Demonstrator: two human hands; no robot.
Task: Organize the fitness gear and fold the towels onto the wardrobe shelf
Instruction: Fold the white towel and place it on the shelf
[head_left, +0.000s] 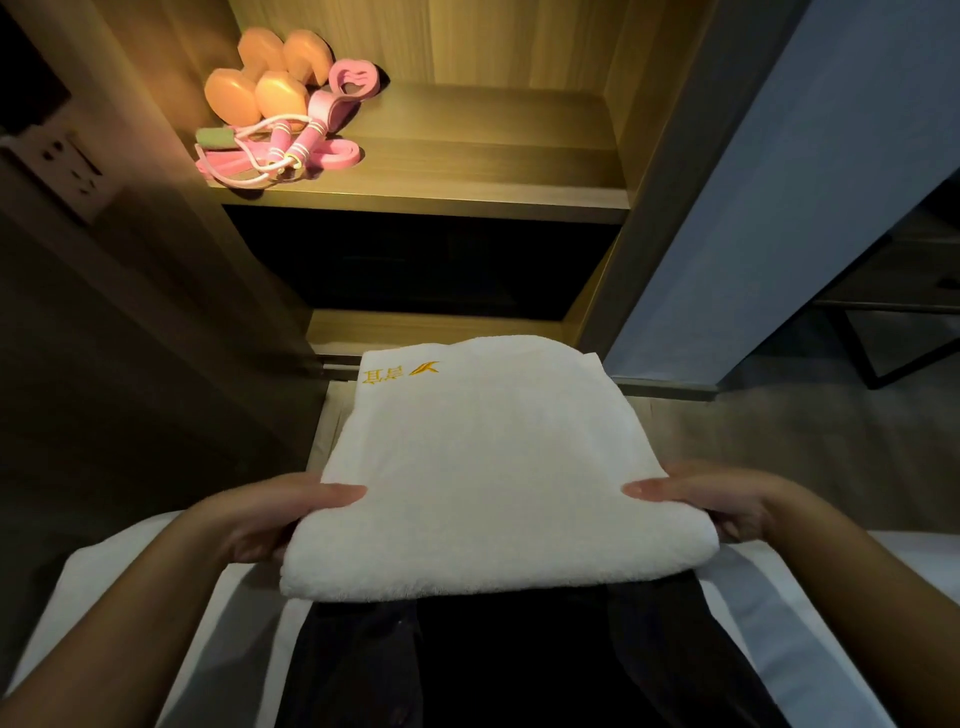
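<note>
One folded white towel (483, 467) with gold embroidery (397, 371) is held out before the wardrobe, below and short of the lit wardrobe shelf (493, 156). The left hand (280, 519) and right hand (727, 504) each pinch a near corner, thumb on top, fingers hidden beneath. Gripped only at its near edge, the far end could sag and unfold on the lift, or nudge the jump rope (270, 150) and orange dumbbells (260, 78) at shelf-left. The dark lower compartment (415, 265) is unreadable.

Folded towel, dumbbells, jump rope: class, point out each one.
folded towel (483, 467), head view, middle of its top face.
dumbbells (231, 96), head view, front left head.
jump rope (305, 141), head view, a pink handle.
</note>
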